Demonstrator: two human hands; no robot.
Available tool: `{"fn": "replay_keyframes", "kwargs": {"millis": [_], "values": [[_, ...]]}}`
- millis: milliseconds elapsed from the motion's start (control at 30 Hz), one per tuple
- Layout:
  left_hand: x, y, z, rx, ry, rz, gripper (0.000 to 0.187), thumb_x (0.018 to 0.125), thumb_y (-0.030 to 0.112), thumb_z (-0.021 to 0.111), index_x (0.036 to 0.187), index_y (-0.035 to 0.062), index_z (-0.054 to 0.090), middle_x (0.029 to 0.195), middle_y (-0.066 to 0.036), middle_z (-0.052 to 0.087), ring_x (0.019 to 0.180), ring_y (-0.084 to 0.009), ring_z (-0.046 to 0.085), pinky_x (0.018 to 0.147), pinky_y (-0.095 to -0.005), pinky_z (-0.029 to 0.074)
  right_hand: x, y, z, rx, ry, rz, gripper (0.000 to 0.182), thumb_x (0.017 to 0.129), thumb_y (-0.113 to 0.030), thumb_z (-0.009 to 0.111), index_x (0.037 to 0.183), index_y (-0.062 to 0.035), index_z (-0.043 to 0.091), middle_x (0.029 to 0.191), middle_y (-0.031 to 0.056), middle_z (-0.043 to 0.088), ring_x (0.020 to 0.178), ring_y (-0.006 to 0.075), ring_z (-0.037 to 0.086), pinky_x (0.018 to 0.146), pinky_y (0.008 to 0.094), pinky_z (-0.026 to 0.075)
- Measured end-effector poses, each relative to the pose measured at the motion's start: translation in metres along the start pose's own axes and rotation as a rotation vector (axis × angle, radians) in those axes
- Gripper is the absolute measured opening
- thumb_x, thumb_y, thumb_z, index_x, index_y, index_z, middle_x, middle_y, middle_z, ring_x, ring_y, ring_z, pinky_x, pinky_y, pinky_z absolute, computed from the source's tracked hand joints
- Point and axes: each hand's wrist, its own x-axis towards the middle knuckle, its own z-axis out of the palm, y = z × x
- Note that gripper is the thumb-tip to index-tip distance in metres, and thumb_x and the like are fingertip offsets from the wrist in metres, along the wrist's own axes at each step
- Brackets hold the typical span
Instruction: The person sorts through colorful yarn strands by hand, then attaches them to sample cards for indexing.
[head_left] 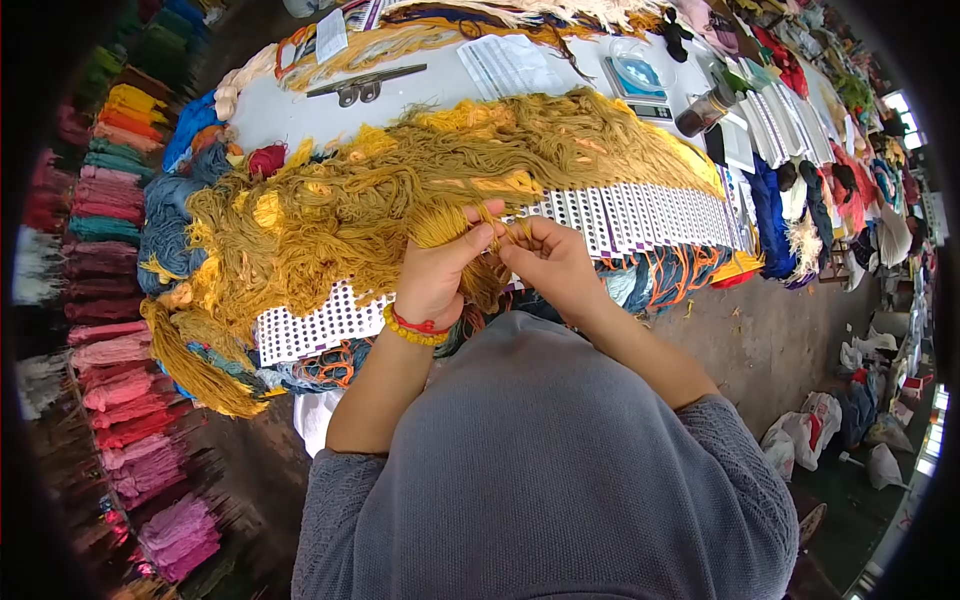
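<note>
My left hand (436,268), with yellow and red bracelets at the wrist, is closed around a bunch of golden-yellow yarn (436,224). Close beside it, my right hand (556,264) pinches strands of the same yarn between thumb and fingers. Thin strands run across the small gap between the two hands. Beneath and beyond them a large tangled heap of mustard and olive yarn (330,215) spreads over the table. White strips with rows of dark dots (640,215) lie along the heap's near side, partly covered by yarn.
A metal clip bar (366,86), paper sheets (508,66), a scale (638,76) and a dark jar (704,110) sit on the table's far side. Coloured skeins (112,240) hang at the left. Plastic bags (806,430) lie on the floor at right.
</note>
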Motion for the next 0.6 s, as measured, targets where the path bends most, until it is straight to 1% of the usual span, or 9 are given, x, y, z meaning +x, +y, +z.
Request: {"fn": "replay_keyframes", "kwargs": {"millis": [167,233,267,333,367,400,433,533,600], "values": [[0.000,-0.001,0.001,-0.009,-0.013,-0.019,0.027,0.080,0.005,0.056,0.107,-0.0007,0.053,0.091,-0.006,0.060,0.083,-0.0134,0.056,0.074,-0.0263,0.045,0.004,0.014,-0.006,-0.033,-0.019,-0.052,0.009,0.078,-0.008,0.059,0.074,-0.0005,0.055,0.066,-0.0022,0.053,0.058,0.0015,0.044,0.049,0.0181,0.036],[0.001,-0.002,0.002,0.011,0.000,0.052,0.030,0.079,0.002,0.057,0.109,-0.0010,0.051,0.091,-0.005,0.058,0.082,-0.0123,0.055,0.073,-0.0255,0.045,0.004,0.015,-0.007,-0.037,-0.017,-0.061,0.009,0.078,-0.007,0.059,0.073,-0.0005,0.055,0.066,-0.0024,0.053,0.058,0.0016,0.044,0.049,0.0183,0.036],[0.000,-0.003,0.002,0.011,-0.001,0.052,0.030,0.079,0.002,0.057,0.109,-0.0010,0.051,0.091,-0.005,0.058,0.082,-0.0123,0.055,0.073,-0.0255,0.045,0.004,0.016,-0.007,-0.040,-0.012,-0.078,0.008,0.078,-0.007,0.059,0.074,-0.0005,0.055,0.067,-0.0023,0.053,0.058,0.0016,0.044,0.049,0.0183,0.036],[0.000,-0.005,0.002,0.128,-0.049,0.126,0.036,0.078,-0.002,0.057,0.113,-0.0012,0.049,0.091,-0.003,0.056,0.081,-0.0108,0.054,0.073,-0.0234,0.044,0.003,0.016,-0.008,-0.043,-0.009,-0.095,0.007,0.078,-0.006,0.058,0.074,-0.0004,0.055,0.067,-0.0022,0.054,0.059,0.0016,0.045,0.049,0.0184,0.036],[0.000,-0.005,0.001,0.128,-0.049,0.124,0.036,0.078,-0.002,0.057,0.113,-0.0012,0.049,0.091,-0.003,0.056,0.081,-0.0108,0.054,0.073,-0.0234,0.044,0.003,0.016,-0.009,-0.012,-0.022,-0.093,0.004,0.078,-0.004,0.058,0.078,-0.0004,0.057,0.070,-0.0019,0.055,0.061,0.0019,0.046,0.051,0.0175,0.037],[0.000,-0.006,0.000,0.130,-0.046,0.117,0.039,0.077,-0.003,0.058,0.115,-0.0029,0.047,0.088,-0.002,0.054,0.080,-0.0097,0.053,0.072,-0.0223,0.044,0.002,0.016,-0.009,0.018,-0.035,-0.091,0.005,0.079,-0.003,0.058,0.083,-0.0004,0.058,0.073,-0.0016,0.056,0.063,0.0021,0.048,0.054,0.0166,0.038],[0.000,-0.006,0.000,0.133,-0.044,0.110,0.042,0.077,-0.003,0.058,0.116,-0.0046,0.045,0.085,0.000,0.051,0.079,-0.0087,0.052,0.072,-0.0211,0.043,0.002,0.015,-0.009,0.019,-0.035,-0.091,0.005,0.079,-0.003,0.058,0.083,-0.0004,0.058,0.073,-0.0016,0.056,0.063,0.0021,0.048,0.054,0.0166,0.038],[0.000,-0.005,0.001,0.123,-0.044,0.109,0.041,0.077,-0.003,0.058,0.116,-0.0044,0.046,0.084,0.000,0.050,0.079,-0.0085,0.051,0.072,-0.0204,0.042,0.001,0.012,-0.009,0.030,-0.017,-0.079,0.005,0.078,-0.004,0.058,0.082,-0.0007,0.058,0.071,-0.0018,0.055,0.058,0.0019,0.046,0.050,0.0166,0.036],[0.001,-0.007,-0.001,0.123,-0.047,0.130,0.040,0.077,-0.003,0.057,0.115,-0.0044,0.046,0.085,-0.001,0.052,0.079,-0.0089,0.052,0.071,-0.0211,0.043,0.000,0.010,-0.008,0.082,0.015,-0.023,0.004,0.077,-0.004,0.060,0.079,-0.0014,0.058,0.069,-0.0021,0.055,0.055,0.0021,0.044,0.048,0.0166,0.035]]}}
